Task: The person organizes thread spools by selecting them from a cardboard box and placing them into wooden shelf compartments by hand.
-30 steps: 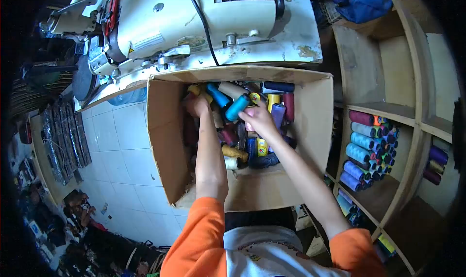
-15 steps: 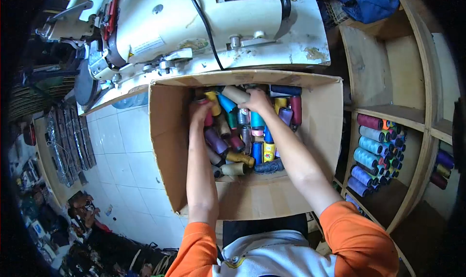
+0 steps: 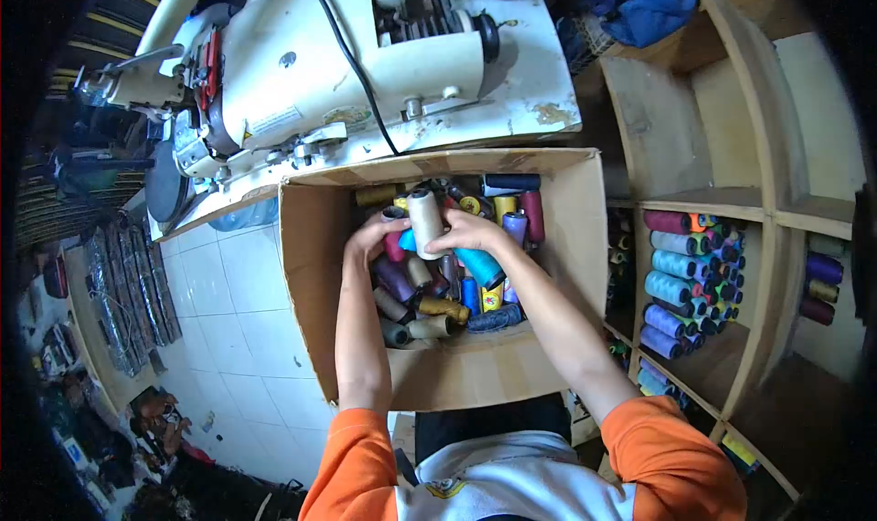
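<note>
Inside the cardboard box [image 3: 493, 375], my right hand [image 3: 470, 232] is closed around a cream thread spool [image 3: 425, 220], held upright above the pile. A teal thread spool [image 3: 481, 267] lies just under that hand's fingers; whether they touch it I cannot tell. My left hand [image 3: 367, 236] wraps a crimson thread spool [image 3: 393, 245] at the left of the pile, its fingers partly hidden. Below the hands lie a purple spool [image 3: 395, 281], a mustard spool [image 3: 444, 309] and a dark blue spool [image 3: 494, 318], among several others.
A white sewing machine [image 3: 301, 83] stands on a table beyond the box, with a black cable [image 3: 352, 60] hanging down its front. To the right, wooden shelves [image 3: 772, 247] hold stacked thread spools [image 3: 673, 290]. Tiled floor [image 3: 242, 338] shows at the left.
My right hand has brought the cream spool nearer and turned it upright. My left hand has shifted slightly toward me with the crimson spool. The teal spool has moved nearer, and the view has shifted.
</note>
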The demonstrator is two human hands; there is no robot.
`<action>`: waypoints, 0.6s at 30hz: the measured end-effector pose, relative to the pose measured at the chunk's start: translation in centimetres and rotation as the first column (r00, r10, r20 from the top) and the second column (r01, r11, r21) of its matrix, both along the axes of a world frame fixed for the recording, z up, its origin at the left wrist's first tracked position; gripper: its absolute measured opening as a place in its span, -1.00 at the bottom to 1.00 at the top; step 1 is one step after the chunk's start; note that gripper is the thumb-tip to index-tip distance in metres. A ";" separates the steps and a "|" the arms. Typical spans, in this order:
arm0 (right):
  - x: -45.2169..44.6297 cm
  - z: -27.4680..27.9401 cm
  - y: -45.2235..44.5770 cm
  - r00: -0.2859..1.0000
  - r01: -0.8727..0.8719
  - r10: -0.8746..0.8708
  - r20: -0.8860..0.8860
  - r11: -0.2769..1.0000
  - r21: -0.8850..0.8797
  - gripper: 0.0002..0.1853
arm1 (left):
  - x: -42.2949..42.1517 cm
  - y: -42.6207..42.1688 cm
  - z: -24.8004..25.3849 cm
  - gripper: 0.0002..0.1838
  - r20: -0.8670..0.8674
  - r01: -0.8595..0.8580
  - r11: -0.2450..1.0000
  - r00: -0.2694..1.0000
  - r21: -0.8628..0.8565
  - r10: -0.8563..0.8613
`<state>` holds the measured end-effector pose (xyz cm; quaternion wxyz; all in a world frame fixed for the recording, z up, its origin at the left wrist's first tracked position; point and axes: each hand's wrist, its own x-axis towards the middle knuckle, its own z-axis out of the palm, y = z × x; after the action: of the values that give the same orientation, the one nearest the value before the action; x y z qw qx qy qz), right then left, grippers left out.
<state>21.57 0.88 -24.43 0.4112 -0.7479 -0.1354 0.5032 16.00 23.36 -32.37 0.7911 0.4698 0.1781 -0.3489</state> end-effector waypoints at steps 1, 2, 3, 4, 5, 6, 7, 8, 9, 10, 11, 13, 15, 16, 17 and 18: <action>-0.1 1.4 -0.1 1.000 0.007 -0.007 0.030 1.000 0.000 -0.19 | -0.7 0.4 -0.6 -0.47 -0.058 0.001 0.992 0.998 -0.127 -0.008; -0.8 -4.2 -0.1 0.997 -0.059 0.050 0.065 0.988 0.141 -0.21 | -1.5 -0.4 1.4 -0.40 -0.055 -0.091 0.986 0.995 -0.139 0.084; -0.4 0.3 -0.3 0.987 -0.150 0.141 0.078 0.981 0.127 -0.18 | -2.7 -1.6 3.9 -0.32 -0.006 -0.195 0.972 0.981 -0.134 0.196; -0.2 4.4 -0.7 0.984 -0.167 0.152 0.090 0.969 0.184 -0.20 | -3.4 -2.3 4.7 -0.27 0.014 -0.265 0.939 0.961 -0.221 0.275; -0.6 7.3 -1.3 0.983 -0.180 0.163 0.088 0.954 0.240 -0.20 | -4.7 -3.1 5.4 -0.22 0.011 -0.329 0.894 0.937 -0.305 0.349; -0.8 8.8 -2.0 0.982 -0.187 0.172 0.078 0.944 0.271 -0.22 | -5.7 -3.9 6.5 -0.13 -0.028 -0.321 0.844 0.939 -0.430 0.343; -1.0 10.4 -2.9 0.980 -0.155 0.188 -0.066 0.927 0.343 -0.22 | -6.2 -5.1 8.1 -0.04 -0.010 -0.300 0.801 0.938 -0.518 0.345; -1.6 12.3 -3.9 0.986 -0.100 0.142 -0.086 0.923 0.370 -0.23 | -7.0 -6.3 9.9 0.00 -0.028 -0.333 0.773 0.925 -0.540 0.379; -2.0 14.6 -4.8 0.991 -0.052 0.096 -0.094 0.916 0.397 -0.23 | -7.3 -7.7 12.2 0.03 -0.035 -0.358 0.743 0.911 -0.565 0.412; -2.3 16.3 -5.7 0.996 -0.044 0.073 -0.056 0.915 0.401 -0.24 | -7.3 -9.2 14.7 0.06 0.000 -0.368 0.737 0.895 -0.567 0.447; -2.8 18.0 -6.6 0.993 0.006 0.038 -0.108 0.922 0.386 -0.23 | -7.5 -10.3 15.5 0.05 0.022 -0.334 0.718 0.899 -0.610 0.437; -4.1 19.6 -9.0 0.994 0.074 -0.040 -0.106 0.935 0.346 -0.24 | -8.1 -11.8 17.4 0.04 0.046 -0.303 0.735 0.910 -0.606 0.413; -5.9 21.6 -11.2 0.986 0.150 -0.111 -0.122 0.911 0.384 -0.20 | -8.5 -13.3 20.0 -0.01 0.066 -0.240 0.733 0.930 -0.637 0.361; -6.4 22.6 -12.2 0.982 0.182 -0.144 -0.123 0.897 0.403 -0.18 | -8.5 -14.1 20.3 -0.03 0.068 -0.232 0.708 0.928 -0.667 0.367; -6.9 23.9 -13.1 0.975 0.221 -0.201 -0.093 0.901 0.373 -0.17 | -8.6 -14.9 20.6 -0.05 0.065 -0.225 0.683 0.926 -0.694 0.372; -7.5 25.6 -13.8 0.964 0.263 -0.256 -0.066 0.901 0.345 -0.17 | -8.1 -15.9 23.6 -0.10 0.058 -0.217 0.644 0.925 -0.733 0.377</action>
<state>14.07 -12.88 1.22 0.6025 -0.6689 -0.1182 0.4189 7.92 7.48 -8.75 0.9709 0.1227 0.0207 -0.2047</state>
